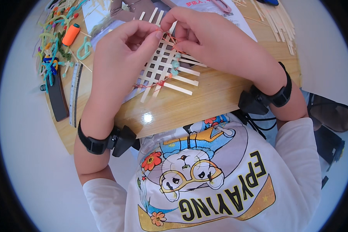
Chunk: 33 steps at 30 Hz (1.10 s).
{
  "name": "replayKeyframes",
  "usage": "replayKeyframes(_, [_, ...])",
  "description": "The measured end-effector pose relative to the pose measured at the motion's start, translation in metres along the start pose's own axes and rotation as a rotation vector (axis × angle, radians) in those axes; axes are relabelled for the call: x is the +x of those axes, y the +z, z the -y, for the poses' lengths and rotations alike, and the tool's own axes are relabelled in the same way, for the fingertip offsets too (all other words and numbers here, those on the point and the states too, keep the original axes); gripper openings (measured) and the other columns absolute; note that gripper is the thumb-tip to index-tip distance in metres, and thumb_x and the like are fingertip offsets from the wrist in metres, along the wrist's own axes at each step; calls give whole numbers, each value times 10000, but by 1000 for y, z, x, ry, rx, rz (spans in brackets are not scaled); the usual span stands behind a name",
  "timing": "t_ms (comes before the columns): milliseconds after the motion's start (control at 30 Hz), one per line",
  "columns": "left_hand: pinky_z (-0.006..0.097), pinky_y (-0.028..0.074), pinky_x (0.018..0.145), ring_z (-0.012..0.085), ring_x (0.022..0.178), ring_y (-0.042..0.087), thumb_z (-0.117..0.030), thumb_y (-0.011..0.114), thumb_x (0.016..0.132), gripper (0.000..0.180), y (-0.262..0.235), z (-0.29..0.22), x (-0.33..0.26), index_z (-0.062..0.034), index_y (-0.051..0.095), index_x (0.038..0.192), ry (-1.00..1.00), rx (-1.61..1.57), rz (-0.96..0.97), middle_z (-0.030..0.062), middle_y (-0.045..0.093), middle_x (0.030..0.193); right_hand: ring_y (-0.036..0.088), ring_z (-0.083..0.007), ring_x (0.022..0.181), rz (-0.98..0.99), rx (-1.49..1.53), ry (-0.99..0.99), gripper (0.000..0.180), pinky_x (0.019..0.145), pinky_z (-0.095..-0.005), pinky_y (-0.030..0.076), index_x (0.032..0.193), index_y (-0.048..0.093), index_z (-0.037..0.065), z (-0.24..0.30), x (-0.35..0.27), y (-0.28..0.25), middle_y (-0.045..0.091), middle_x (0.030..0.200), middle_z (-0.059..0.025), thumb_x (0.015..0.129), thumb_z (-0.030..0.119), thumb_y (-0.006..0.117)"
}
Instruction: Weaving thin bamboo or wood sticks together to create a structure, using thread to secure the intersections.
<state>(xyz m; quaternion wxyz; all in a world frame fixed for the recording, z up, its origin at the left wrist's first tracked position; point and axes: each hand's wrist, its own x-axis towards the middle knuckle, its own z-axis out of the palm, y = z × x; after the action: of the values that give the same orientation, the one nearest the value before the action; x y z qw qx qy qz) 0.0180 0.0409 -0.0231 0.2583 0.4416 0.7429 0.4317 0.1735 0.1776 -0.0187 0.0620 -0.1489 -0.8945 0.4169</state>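
A small lattice (162,63) of woven pale bamboo strips rests on the wooden table, its strip ends sticking out around it. Red cord (160,83) is knotted along its near edge, and pale green beads (174,72) sit at its right side. Over the far part of the lattice, my left hand (125,46) is closed, thumb and forefinger pinching red cord. Close beside it, my right hand (208,36) also pinches the cord, fingers curled. Both sets of fingertips nearly meet, and they partly hide the cord between them.
Colourful fuzzy stems (52,38) lie heaped at the far left, by an orange spool-like item (71,34). A ruler (75,94) and a dark narrow case (58,96) lie near the left edge. Loose bamboo strips (280,23) are at the far right; printed paper (239,25) lies behind my hands.
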Motion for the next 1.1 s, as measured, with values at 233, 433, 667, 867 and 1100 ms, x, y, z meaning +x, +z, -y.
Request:
replayKeyframes(233, [268,509,637,127,678,647,-167,750,881,179,11,7,2,-46,743,1014,144,181,-45,62,688,764,678,-354,807,-125,-31,-225,210,687,-418,517,1140,571,46,-3,-5,0,659,838,-176,933,27,597])
replayKeyframes(433, [299,507,619,168,664,647,-157,759,866,174,18,13,6,-52,744,1004,225,236,-72,85,683,785,674,-353,821,-154,-33,-265,208,697,-414,516,1129,569,41,-4,-5,0,650,845,-169,923,13,589])
replayKeyframes(667, [314,507,617,194,673,648,-130,749,862,146,20,12,7,-49,735,982,304,281,-61,79,659,813,685,-310,849,22,61,-70,220,745,-369,533,1207,548,32,8,-5,-18,683,927,-163,997,91,575])
replayKeyframes(867, [313,522,645,212,701,662,-125,733,855,146,21,12,7,-47,734,978,334,245,-43,76,664,854,685,-332,888,27,125,-113,235,774,-372,537,1212,543,45,13,-4,-18,680,957,-171,981,56,583])
replayKeyframes(1100, [313,532,680,212,728,668,-186,725,875,188,23,11,5,-46,764,994,330,200,13,68,685,916,683,-285,860,-41,72,-104,226,762,-352,530,1188,559,34,10,-3,-28,678,901,-140,966,29,599])
